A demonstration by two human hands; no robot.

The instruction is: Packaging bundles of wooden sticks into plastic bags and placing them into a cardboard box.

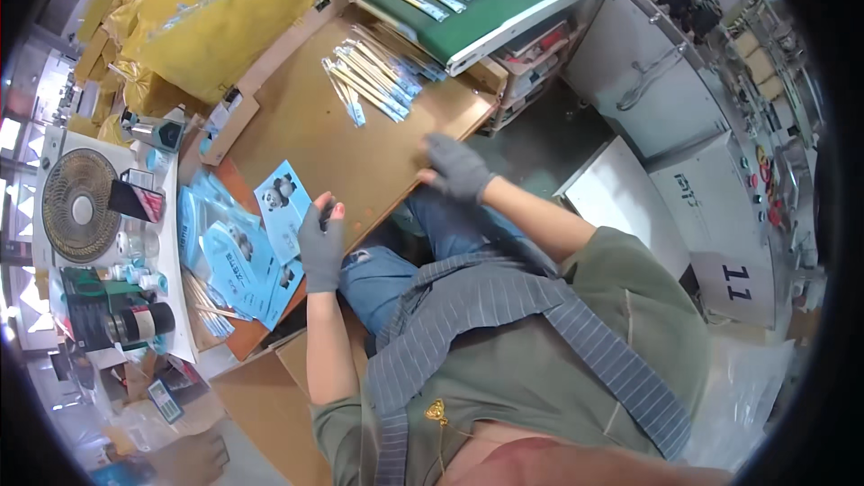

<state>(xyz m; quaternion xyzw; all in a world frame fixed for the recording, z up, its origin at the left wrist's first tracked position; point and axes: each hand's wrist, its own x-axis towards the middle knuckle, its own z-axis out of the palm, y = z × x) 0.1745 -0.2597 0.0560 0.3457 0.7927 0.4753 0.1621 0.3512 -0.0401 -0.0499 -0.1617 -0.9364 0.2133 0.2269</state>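
Note:
My left hand, in a grey glove with bare fingertips, is at the table's left side. It is closed on the right edge of a flat blue bag printed with pandas. My right hand, also gloved, is over the table's front right edge with thumb and fingers apart and nothing visible in it. Beyond it on the brown table lies a loose pile of slim wrapped sticks, like chopsticks, with blue wrapper ends. More blue bags overlap in a heap left of my left hand.
A green conveyor belt at the back carries a row of wrapped sticks. At left, a white side table holds a round fan and a dark jar. A big yellow sack stands back left; white cabinets stand right.

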